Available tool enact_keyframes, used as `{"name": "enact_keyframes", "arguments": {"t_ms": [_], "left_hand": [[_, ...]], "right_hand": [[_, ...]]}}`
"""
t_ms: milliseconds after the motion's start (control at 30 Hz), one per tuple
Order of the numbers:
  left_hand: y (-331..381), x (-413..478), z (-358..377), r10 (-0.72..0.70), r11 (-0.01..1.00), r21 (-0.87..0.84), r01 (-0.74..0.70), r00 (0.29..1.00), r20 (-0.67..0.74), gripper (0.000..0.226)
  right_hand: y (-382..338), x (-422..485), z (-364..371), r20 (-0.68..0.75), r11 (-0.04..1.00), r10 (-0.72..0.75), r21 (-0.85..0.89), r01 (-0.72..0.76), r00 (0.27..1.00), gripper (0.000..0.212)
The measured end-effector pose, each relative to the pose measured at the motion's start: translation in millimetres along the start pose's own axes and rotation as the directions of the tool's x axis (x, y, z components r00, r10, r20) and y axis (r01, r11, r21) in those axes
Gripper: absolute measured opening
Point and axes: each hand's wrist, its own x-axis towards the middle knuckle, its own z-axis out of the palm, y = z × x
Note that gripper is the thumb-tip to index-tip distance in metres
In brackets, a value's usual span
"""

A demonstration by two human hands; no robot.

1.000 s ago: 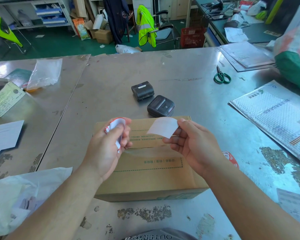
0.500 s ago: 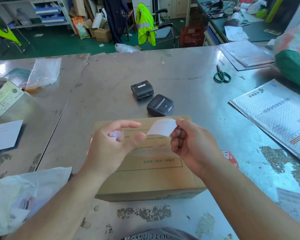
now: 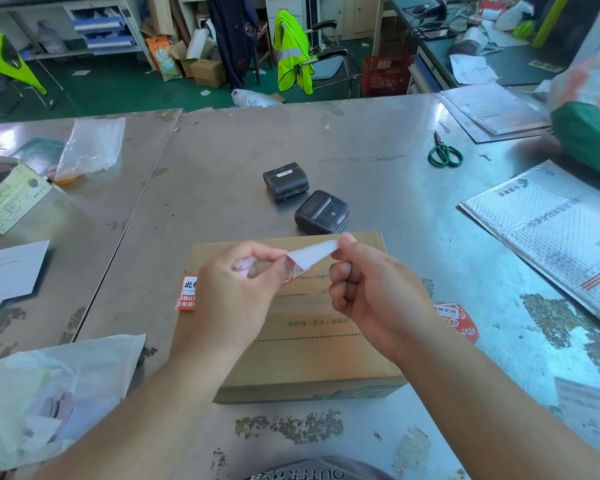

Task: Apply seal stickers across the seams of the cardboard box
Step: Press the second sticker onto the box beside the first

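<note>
I see cardboard box (image 3: 305, 355) at 6 o'clock on table (image 3: 222, 161). Above it, right grip (image 3: 371, 296) pinches seal sticker (image 3: 312, 256) at 3 o'clock end; left grip (image 3: 236, 292) pinches 9 o'clock end, probably red-printed corner, blurred.

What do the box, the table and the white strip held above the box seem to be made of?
Box: brown cardboard, matte, with green print.
Table: sheet metal, probably stainless steel; it gleams dully, with worn patches.
Strip: thin white paper, perhaps sticker backing; it bends where it is held.
</note>
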Motion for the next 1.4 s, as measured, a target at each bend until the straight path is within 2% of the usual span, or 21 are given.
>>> {"name": "enact_keyframes", "arguments": {"t_ms": [33, 67, 100, 133, 200, 333, 567, 767, 867, 933, 967, 1033, 1067, 1100, 1167, 1200, 1300, 1400], "left_hand": [[1.2, 0.7, 2.9, -0.174, 0.967, -0.189, 0.168, 0.985, -0.016, 0.015], [2.3, 0.8, 5.2, -0.358, 0.858, -0.386, 0.338, 0.933, 0.021, 0.017], [3.0, 0.6, 6.5, -0.502, 0.700, -0.538, 0.469, 0.859, 0.095, 0.017], [2.2, 0.2, 6.6, -0.586, 0.560, -0.624, 0.544, 0.793, 0.165, 0.017], [-0.3, -0.9, 6.1, -0.644, 0.427, -0.679, 0.597, 0.728, 0.235, 0.016], [4.2, -3.8, 4.6, -0.642, 0.370, -0.724, 0.582, 0.724, 0.254, 0.017], [10.4, -6.3, 4.7, -0.620, 0.378, -0.720, 0.582, 0.737, 0.270, 0.013], [8.9, -9.0, 2.1, -0.605, 0.375, -0.726, 0.577, 0.745, 0.280, 0.012], [7.4, -9.7, 1.2, -0.575, 0.401, -0.720, 0.567, 0.767, 0.284, 0.012], [5.2, -9.7, -1.0, -0.532, 0.467, -0.691, 0.552, 0.799, 0.278, 0.014], [4.5, -9.1, -2.8, -0.490, 0.541, -0.651, 0.533, 0.828, 0.271, 0.017], [-3.4, -5.7, -9.2, -0.362, 0.785, -0.442, 0.434, 0.900, 0.241, 0.016], [-6.9, -2.6, -14.3, -0.306, 0.873, -0.317, 0.371, 0.922, 0.236, 0.021], [-11.6, 1.3, -19.5, -0.279, 0.915, -0.226, 0.333, 0.929, 0.241, 0.036], [-20.8, 8.5, -29.7, -0.281, 0.927, -0.182, 0.326, 0.930, 0.236, 0.053], [-24.0, 12.4, -34.2, -0.282, 0.925, -0.195, 0.328, 0.932, 0.228, 0.051], [-31.8, 21.0, -46.5, -0.258, 0.921, -0.252, 0.296, 0.951, 0.173, 0.022], [-41.7, 24.4, -56.1, -0.240, 0.932, -0.241, 0.270, 0.960, 0.146, 0.030]], "right_hand": [[1.0, 0.0, 0.0, 0.007, 1.000, -0.004, 0.019, 0.004, 1.000, 0.029], [1.5, 0.0, -0.1, 0.001, 1.000, -0.012, 0.021, 0.012, 1.000, 0.031], [2.4, 0.1, -1.0, -0.014, 0.999, -0.030, -0.025, 0.030, 0.999, 0.029], [4.1, 0.3, -2.2, -0.032, 0.990, -0.060, -0.129, 0.056, 0.998, 0.025], [8.2, 0.7, -3.9, -0.032, 0.934, -0.115, -0.344, 0.098, 0.993, 0.020], [14.8, 1.3, -0.5, 0.017, 0.870, -0.161, -0.469, 0.150, 0.987, 0.019], [15.1, 3.4, 10.1, 0.024, 0.860, -0.237, -0.461, 0.222, 0.971, 0.024], [15.2, 4.0, 14.1, -0.022, 0.902, -0.163, -0.409, 0.140, 0.986, 0.021], [14.7, 3.0, 16.6, 0.007, 0.906, -0.174, -0.392, 0.163, 0.985, 0.020], [12.7, 3.1, 17.6, 0.007, 0.886, -0.228, -0.414, 0.210, 0.974, 0.022], [11.0, 3.3, 17.5, 0.000, 0.875, -0.256, -0.424, 0.232, 0.967, 0.022], [7.1, 4.3, 16.3, -0.016, 0.864, -0.295, -0.431, 0.259, 0.955, 0.022], [5.2, 5.0, 15.6, -0.024, 0.858, -0.308, -0.438, 0.267, 0.951, 0.023], [3.7, 5.6, 14.6, -0.033, 0.851, -0.320, -0.450, 0.271, 0.947, 0.024], [1.2, 6.8, 12.0, -0.057, 0.843, -0.336, -0.463, 0.273, 0.940, 0.026], [0.1, 7.3, 10.8, -0.064, 0.845, -0.336, -0.461, 0.271, 0.940, 0.027], [-4.5, 8.4, 6.7, -0.040, 0.858, -0.291, -0.454, 0.242, 0.956, 0.026], [-9.5, 11.1, 1.2, 0.081, 0.848, -0.183, -0.490, 0.199, 0.980, 0.023]]}}
